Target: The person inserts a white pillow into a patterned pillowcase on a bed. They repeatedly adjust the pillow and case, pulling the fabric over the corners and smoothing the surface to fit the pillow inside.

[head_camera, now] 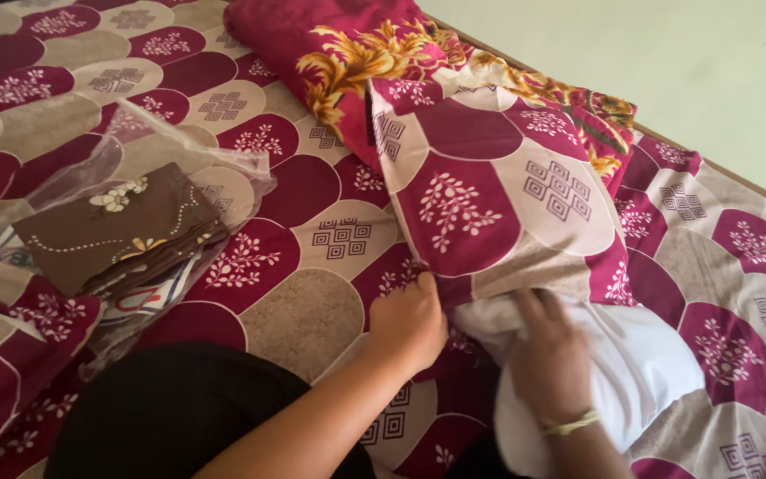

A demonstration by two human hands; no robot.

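Note:
A white pillow (640,372) lies on the bed, partly inside a maroon and beige patterned pillowcase (489,195). My left hand (407,325) grips the open edge of the pillowcase at its lower left. My right hand (550,355), with a thin gold bracelet on the wrist, presses on the white pillow at the mouth of the case, fingers tucked under the fabric edge.
The bed is covered by a matching maroon and beige bedsheet (303,266). A second pillow with a red and yellow floral cover (356,53) lies behind. At the left is a clear plastic bag holding folded brown fabric (117,226). My dark-clothed knee (170,417) is at the bottom.

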